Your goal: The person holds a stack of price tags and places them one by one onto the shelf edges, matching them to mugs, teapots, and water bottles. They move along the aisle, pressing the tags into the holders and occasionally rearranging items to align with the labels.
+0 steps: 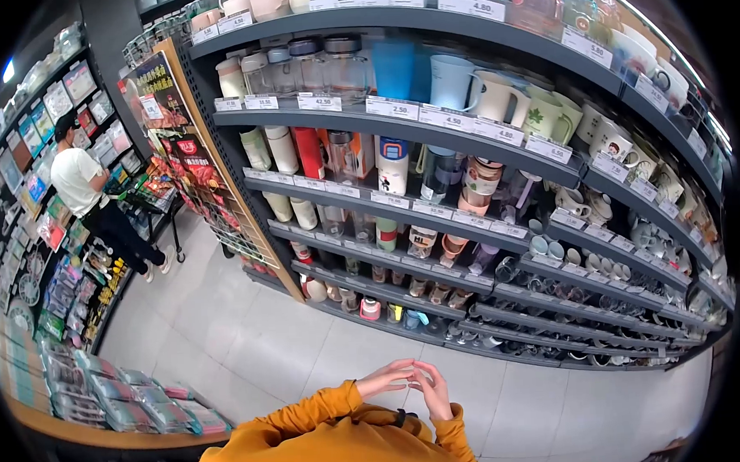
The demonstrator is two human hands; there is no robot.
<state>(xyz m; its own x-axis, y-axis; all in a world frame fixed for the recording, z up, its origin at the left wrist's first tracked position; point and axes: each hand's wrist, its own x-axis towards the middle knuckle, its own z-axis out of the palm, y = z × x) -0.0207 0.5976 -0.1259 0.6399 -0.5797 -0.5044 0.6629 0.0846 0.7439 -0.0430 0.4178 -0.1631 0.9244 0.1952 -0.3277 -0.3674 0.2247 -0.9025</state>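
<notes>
My left hand [385, 378] and my right hand [432, 392] are in front of my body, at the bottom middle of the head view. Their fingers are stretched out and meet at the tips. Nothing shows between the palms. Orange sleeves [312, 409] cover both arms. Both hands are apart from the shelves. Nearest ahead are the low shelf rows, with a pink-lidded jar [370, 309] and a yellow cup [394, 314] on the bottom one.
Ahead, a curved shelf unit [498, 147] bears mugs, a blue cup [394, 69], bottles and price tags. A person [79, 182] stands by a shopping cart [150, 195] at the left. Packaged goods [133, 394] lie on a counter at lower left. Tiled floor [251, 352] lies between.
</notes>
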